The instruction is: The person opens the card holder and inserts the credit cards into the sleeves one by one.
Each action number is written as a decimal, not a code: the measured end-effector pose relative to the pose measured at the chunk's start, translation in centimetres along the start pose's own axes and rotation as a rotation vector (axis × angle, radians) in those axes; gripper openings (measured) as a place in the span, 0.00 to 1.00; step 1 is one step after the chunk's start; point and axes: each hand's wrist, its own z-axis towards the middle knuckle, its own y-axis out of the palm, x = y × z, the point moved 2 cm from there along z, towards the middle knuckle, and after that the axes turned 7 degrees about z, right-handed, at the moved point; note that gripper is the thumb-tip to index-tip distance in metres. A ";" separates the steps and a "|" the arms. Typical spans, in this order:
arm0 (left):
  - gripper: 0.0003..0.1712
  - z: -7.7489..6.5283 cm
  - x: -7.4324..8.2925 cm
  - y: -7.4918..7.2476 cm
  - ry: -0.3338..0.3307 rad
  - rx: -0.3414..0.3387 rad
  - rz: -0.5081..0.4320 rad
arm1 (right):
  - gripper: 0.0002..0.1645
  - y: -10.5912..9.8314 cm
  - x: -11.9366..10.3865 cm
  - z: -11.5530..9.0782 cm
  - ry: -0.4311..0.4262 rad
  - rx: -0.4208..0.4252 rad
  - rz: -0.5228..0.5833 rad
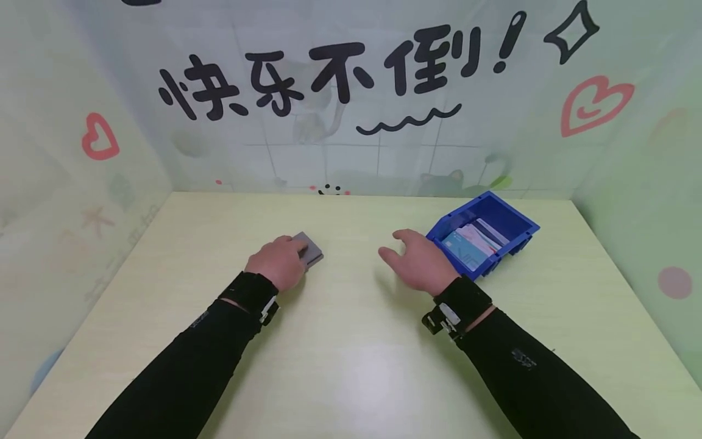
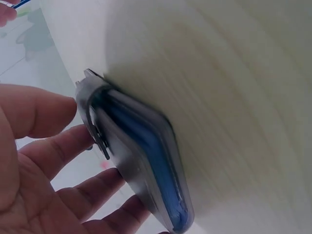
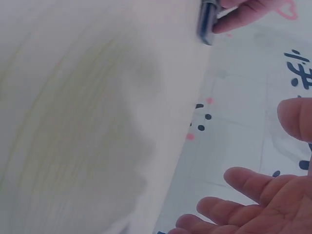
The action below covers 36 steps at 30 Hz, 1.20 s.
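Note:
A small grey card holder (image 1: 312, 251) lies on the table left of the middle. My left hand (image 1: 278, 263) reaches over it. In the left wrist view the card holder (image 2: 127, 158) shows a strap with a snap across one end and blue sleeves between its covers. Three or so fingertips rest along its outer cover, the fingers only slightly bent, and the thumb is beside the strap end. My right hand (image 1: 422, 262) hovers with nothing in it, fingers spread and thumb apart, just left of a blue plastic bin (image 1: 507, 213). Several cards (image 1: 471, 244) lie in the bin.
The pale wooden table (image 1: 351, 353) meets a printed backdrop (image 1: 340, 158) at its far edge. Printed side walls (image 1: 647, 231) stand at left and right. The bin sits at the back right, turned at an angle.

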 end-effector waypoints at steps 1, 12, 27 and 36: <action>0.30 0.0 -0.1 0.1 -0.005 0.001 0.006 | 0.43 -0.1 0.0 0.0 0.009 0.001 0.024; 0.29 -1.1 1.0 0.8 -0.002 0.026 0.034 | 0.41 0.2 0.4 -0.5 0.080 0.016 0.292; 0.27 -3.0 4.2 2.3 0.075 0.048 -0.028 | 0.34 2.8 1.2 -1.1 0.245 -0.061 0.786; 0.26 -3.9 6.8 3.1 0.147 0.025 -0.102 | 0.32 3.2 1.5 -1.4 0.248 -0.076 0.809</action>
